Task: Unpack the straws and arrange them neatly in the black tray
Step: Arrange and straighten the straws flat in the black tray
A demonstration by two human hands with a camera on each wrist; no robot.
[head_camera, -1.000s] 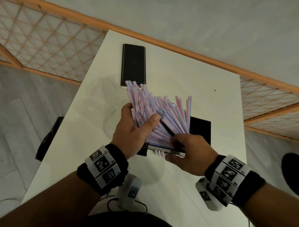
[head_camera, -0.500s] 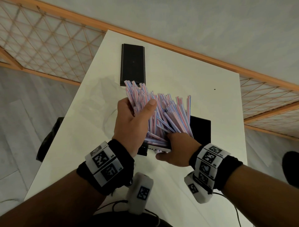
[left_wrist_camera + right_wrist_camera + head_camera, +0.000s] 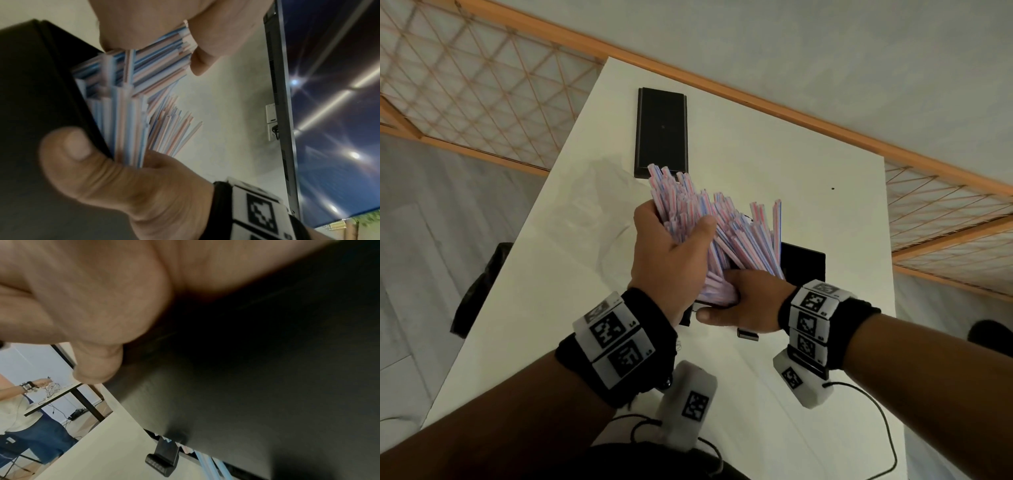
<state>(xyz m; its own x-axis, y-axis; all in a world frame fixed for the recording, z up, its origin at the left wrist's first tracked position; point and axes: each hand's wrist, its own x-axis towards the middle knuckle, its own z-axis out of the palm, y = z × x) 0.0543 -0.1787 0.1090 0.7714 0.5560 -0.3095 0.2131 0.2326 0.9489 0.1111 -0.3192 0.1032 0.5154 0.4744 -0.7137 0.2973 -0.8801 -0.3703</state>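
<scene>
head view: since a second ago the left hand (image 3: 671,263) has raised its gripped straws (image 3: 726,233) steeper — right hand (image 3: 743,305) clasps the black tray (image 3: 804,267) — still fanned, not yet neat.

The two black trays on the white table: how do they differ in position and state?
The far black rectangular tray lies flat on the white table, untouched; no straws show inside it. The near black tray is tipped up off the table, held by the right hand, and carries the bundle of striped pink-and-blue straws, which the left hand grips. Both trays are black and rectangular.
</scene>
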